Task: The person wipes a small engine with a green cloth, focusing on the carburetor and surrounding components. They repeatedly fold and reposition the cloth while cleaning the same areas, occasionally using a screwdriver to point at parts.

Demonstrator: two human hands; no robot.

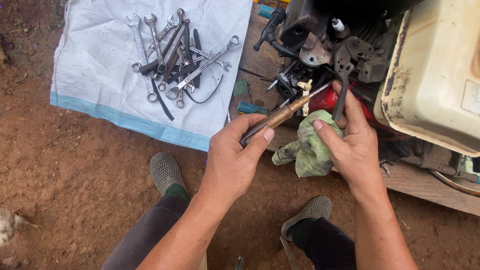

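Just below the engine (350, 45), my left hand (235, 160) grips a screwdriver (277, 117), fingers (250, 122) wrapped shut round its brown handle, thumb pressed along the top. The shaft runs up toward the engine's carburettor side; I cannot see where the tip sits. My right hand (350, 145) is nearer the engine, fingers pressed round a green rag (312, 147), thumb on the cloth, forefinger stretched up against a dark lever (342, 85).

Risks, as I judge them: the shaft could slip off its seat and gouge the small cream part (305, 90) under the engine, or jab my right forefinger, which lies close beside it. The rag looks oily, so my hold on it could slide. A loose screw could drop into the red dirt (75, 165) below the engine and vanish.

Counts: one screwdriver, one rag, one engine with one cream tank (435, 70) on its right. Left of the engine, one white sack (100, 65) carries a heap of spanners (175, 55), roughly ten, too tangled to count exactly. One spark plug (338, 24) stands on top of the engine. Two shoes, mine, stand below it.
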